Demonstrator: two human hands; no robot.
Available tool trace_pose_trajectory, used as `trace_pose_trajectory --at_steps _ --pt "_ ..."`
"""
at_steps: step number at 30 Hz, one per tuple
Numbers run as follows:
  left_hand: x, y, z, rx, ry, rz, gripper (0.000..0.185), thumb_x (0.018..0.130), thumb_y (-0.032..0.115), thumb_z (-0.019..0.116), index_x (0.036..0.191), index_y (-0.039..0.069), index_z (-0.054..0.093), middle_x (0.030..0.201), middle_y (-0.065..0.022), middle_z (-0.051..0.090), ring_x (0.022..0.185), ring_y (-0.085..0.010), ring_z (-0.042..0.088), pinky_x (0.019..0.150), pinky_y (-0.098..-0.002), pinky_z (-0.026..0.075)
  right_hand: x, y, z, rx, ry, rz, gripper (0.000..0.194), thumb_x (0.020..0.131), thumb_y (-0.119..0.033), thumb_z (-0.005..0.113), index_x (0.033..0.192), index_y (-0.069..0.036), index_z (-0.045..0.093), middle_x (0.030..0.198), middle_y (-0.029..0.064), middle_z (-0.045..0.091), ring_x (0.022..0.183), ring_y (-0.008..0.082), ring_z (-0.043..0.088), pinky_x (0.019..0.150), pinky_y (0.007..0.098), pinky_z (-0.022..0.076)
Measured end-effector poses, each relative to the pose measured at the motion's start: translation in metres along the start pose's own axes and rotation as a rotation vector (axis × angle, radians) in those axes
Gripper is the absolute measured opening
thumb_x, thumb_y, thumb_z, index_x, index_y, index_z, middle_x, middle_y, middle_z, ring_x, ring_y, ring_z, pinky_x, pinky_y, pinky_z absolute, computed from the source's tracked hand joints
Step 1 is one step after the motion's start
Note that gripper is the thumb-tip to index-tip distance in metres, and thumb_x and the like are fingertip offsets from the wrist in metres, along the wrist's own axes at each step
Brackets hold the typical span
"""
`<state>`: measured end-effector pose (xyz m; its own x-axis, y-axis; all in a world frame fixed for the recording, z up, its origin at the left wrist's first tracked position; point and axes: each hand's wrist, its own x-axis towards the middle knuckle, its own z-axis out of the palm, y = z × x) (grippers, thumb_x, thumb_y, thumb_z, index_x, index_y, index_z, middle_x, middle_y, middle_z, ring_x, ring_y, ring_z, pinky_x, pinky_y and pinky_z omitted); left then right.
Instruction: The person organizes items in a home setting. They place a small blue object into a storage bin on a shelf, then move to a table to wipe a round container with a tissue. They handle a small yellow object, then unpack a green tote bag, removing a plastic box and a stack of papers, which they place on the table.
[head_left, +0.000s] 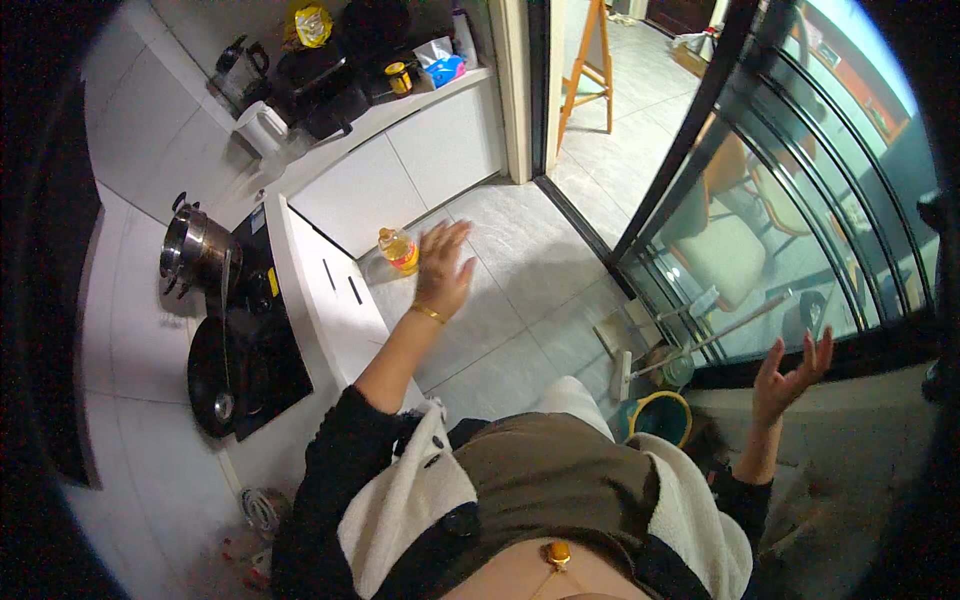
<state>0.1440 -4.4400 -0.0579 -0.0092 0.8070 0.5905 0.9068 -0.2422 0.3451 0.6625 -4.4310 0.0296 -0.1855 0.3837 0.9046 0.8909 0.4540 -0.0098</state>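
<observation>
My left hand (442, 274) is held out over the tiled floor with its fingers spread and nothing in it; a gold bracelet circles the wrist. Just beyond it in the picture, a plastic bottle of yellow oil (398, 252) with a red and yellow label stands on the floor by the white cabinets. I cannot tell whether the hand touches the bottle. Off to the right, my right hand (787, 375) is raised, empty, its fingers apart. It appears in front of the lower frame of the glass sliding door (795, 262).
On the left counter, a steel pot (196, 247) and a black wok (210, 375) sit at the cooktop (277, 367). A white electric kettle (262, 127) stands in the corner. A bucket with a yellow rim (688, 420) and a floor squeegee (622, 375) are at the right.
</observation>
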Motion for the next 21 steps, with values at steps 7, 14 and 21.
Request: trace_pose_trajectory --at_steps 7,14,21 --pt "0.029 -0.153 0.002 0.184 -0.048 -0.209 0.054 0.08 0.012 0.065 0.131 0.011 0.047 0.131 -0.0092 0.049 0.125 -0.0314 0.042 0.108 -0.0462 0.027 0.055 -0.026 0.207 0.201 -0.135 0.003 0.037 0.086 -0.009 0.061 0.121 -0.006 0.05 0.137 0.0187 0.039 0.129 0.0365 0.036 0.104 0.0496 0.0331" --pt "0.174 -0.265 0.042 0.133 -0.074 -0.278 0.049 0.077 0.008 0.064 0.124 0.008 0.052 0.124 -0.0117 0.054 0.12 -0.0315 0.044 0.104 -0.0436 0.031 0.134 -0.041 0.441 0.341 -0.209 0.091 0.039 0.083 -0.013 0.065 0.118 -0.003 0.052 0.131 0.0185 0.044 0.125 0.0362 0.04 0.102 0.0475 0.035" --pt "0.282 -0.345 0.082 0.007 -0.006 -0.303 0.046 0.076 0.007 0.066 0.121 0.007 0.054 0.119 -0.0124 0.056 0.113 -0.0314 0.05 0.099 -0.0414 0.038 0.258 -0.155 0.687 0.618 -0.473 -0.156 0.075 0.068 -0.011 0.076 0.134 -0.01 0.041 0.139 0.015 0.04 0.129 0.0366 0.035 0.106 0.048 0.031"
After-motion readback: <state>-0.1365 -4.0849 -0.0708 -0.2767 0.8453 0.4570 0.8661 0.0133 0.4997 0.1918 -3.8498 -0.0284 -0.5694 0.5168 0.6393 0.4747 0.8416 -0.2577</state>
